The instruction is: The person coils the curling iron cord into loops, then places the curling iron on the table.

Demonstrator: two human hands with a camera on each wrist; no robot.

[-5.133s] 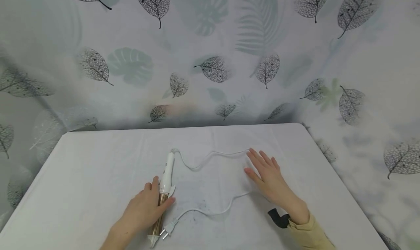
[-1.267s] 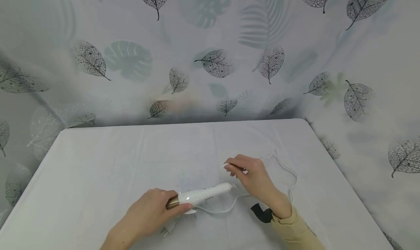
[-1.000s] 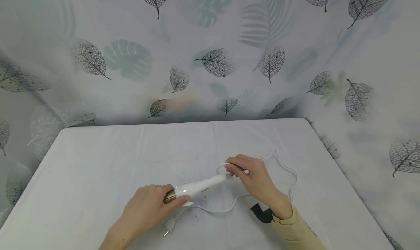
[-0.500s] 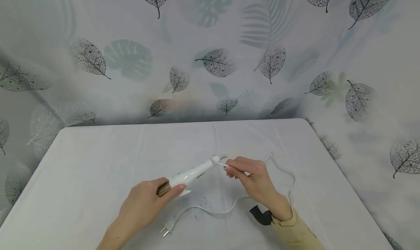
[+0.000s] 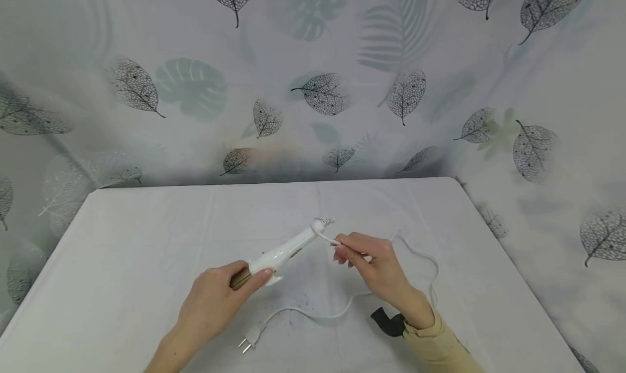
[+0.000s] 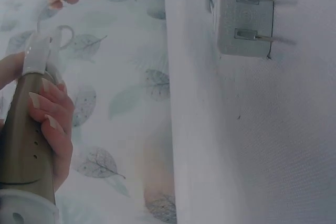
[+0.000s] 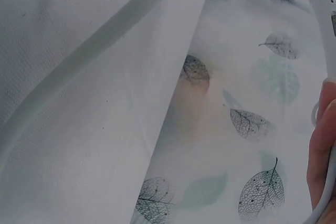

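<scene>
My left hand [image 5: 207, 302] grips a curling iron [image 5: 281, 254] by its gold barrel [image 6: 23, 135]. The white handle slants up and to the right, its cord end pointing away from me. In the left wrist view, fingers [image 6: 55, 111] curl round the barrel. My right hand [image 5: 379, 261] pinches the white cord [image 5: 325, 237] close to the handle, where it bends in a loop. The rest of the cord lies on the table, passing under my right forearm. Its two-pin plug [image 5: 252, 336] rests near the front. The right wrist view shows only some fingers [image 7: 321, 153] at its edge.
A white cloth covers the table [image 5: 146, 231]. Leaf-patterned curtain [image 5: 274, 63] stands behind and at both sides. A black strap piece [image 5: 388, 322] sticks out at my right wrist.
The curling iron has left the table, turned, and its handle end has swung up and away. My right hand, earlier spread over the cord, now pinches it by the handle.
</scene>
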